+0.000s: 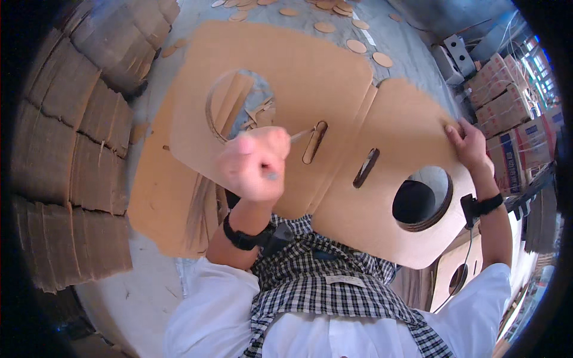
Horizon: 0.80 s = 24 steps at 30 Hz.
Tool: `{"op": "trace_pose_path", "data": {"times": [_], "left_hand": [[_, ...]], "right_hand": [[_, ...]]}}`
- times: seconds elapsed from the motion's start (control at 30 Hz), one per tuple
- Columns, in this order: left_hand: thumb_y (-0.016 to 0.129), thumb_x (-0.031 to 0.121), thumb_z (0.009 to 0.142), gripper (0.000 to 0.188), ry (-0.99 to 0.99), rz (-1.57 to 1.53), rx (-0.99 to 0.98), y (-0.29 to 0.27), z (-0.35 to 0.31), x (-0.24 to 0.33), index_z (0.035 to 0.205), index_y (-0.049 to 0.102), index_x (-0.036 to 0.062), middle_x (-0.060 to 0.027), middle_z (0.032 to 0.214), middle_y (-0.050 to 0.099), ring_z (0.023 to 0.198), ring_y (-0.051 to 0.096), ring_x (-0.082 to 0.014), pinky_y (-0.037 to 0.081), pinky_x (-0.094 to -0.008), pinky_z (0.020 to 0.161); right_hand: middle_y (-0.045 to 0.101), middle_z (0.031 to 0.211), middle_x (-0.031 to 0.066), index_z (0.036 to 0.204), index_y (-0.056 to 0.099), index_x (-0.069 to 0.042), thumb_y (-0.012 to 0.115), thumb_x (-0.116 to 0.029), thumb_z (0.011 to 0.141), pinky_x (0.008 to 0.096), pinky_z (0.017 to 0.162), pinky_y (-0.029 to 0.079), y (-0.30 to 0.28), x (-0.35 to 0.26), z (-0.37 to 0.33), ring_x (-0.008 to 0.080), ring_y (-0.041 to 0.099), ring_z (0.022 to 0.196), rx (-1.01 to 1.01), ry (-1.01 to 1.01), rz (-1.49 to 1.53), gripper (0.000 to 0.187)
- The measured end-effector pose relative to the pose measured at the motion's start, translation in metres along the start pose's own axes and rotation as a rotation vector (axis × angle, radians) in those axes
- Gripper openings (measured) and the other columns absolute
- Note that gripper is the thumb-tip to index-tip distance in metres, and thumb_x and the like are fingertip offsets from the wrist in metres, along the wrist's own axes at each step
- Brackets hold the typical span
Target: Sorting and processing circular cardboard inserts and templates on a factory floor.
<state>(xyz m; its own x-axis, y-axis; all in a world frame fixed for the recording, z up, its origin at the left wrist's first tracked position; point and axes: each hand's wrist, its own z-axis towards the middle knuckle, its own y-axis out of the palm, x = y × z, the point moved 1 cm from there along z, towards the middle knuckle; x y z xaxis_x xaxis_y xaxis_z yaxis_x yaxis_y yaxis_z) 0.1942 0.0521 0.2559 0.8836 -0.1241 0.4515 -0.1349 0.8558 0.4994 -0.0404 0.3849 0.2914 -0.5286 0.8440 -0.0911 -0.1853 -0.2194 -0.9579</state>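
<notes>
A large brown cardboard sheet (280,65) spans the middle, creased between two panels, each with a round hole and a narrow slot. My left hand (253,164) is a fist over the left panel, near its round hole. From the fist a thin-bladed tool (301,133) sticks out, its tip at the left slot; its handle is hidden in my fingers. My right hand (468,143) grips the sheet's right edge, thumb on top and fingers mostly hidden beneath. Under the sheet at left lies more cut cardboard (158,197).
Tall stacks of cardboard (77,137) line the left side. Several cardboard discs (356,46) lie scattered on the floor (298,39) at the back. Cartons (501,95) and a grey box with knobs (456,53) stand at right. Another holed cardboard piece (456,268) is at lower right.
</notes>
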Motion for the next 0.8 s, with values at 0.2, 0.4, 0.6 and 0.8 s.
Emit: {"op": "trace_pose_path", "data": {"times": [0.2,0.4,0.6,0.8], "left_hand": [[0.037,0.015,0.094,0.05,-0.106,0.055,0.064,0.01,0.0,-0.014,0.045,0.033,0.0038,-0.0011,0.041,0.033,0.036,0.029,-0.0101,0.02,-0.025,0.038],[0.041,0.008,0.091,0.045,-0.115,0.204,0.058,0.028,-0.008,-0.03,0.046,0.035,0.006,0.0008,0.043,0.035,0.036,0.033,-0.0093,0.024,-0.026,0.037],[0.038,0.013,0.092,0.042,0.031,0.692,-0.424,0.023,-0.041,-0.065,0.05,0.04,0.0076,-0.0002,0.044,0.035,0.038,0.034,-0.0133,0.024,-0.0256,0.038],[0.044,0.011,0.081,0.035,-0.013,0.581,-0.258,0.024,-0.019,0.013,0.047,0.039,0.0052,-0.0004,0.042,0.036,0.033,0.033,-0.0167,0.025,-0.0282,0.035]], "right_hand": [[0.057,0.069,0.0194,0.089,0.058,-0.004,0.055,-0.054,0.079,0.0411,0.062,0.043,0.016,0.008,-0.028,0.0375,0.057,0.072,-0.051,0.099,0.032,0.05],[0.054,0.064,0.0187,0.084,0.055,-0.005,0.055,-0.052,0.08,0.0427,0.059,0.041,0.015,0.002,-0.026,0.0382,0.055,0.066,-0.047,0.042,0.016,0.047],[0.053,0.062,0.018,0.079,0.053,-0.004,0.057,-0.05,0.079,0.0429,0.056,0.04,0.027,0.006,-0.029,0.038,0.054,0.063,-0.042,0.038,-0.001,0.046],[0.056,0.064,0.0172,0.086,0.06,-0.005,0.059,-0.048,0.078,0.0408,0.057,0.042,0.025,0.011,-0.037,0.0353,0.056,0.062,0.061,0.027,0.063,0.044]]}}
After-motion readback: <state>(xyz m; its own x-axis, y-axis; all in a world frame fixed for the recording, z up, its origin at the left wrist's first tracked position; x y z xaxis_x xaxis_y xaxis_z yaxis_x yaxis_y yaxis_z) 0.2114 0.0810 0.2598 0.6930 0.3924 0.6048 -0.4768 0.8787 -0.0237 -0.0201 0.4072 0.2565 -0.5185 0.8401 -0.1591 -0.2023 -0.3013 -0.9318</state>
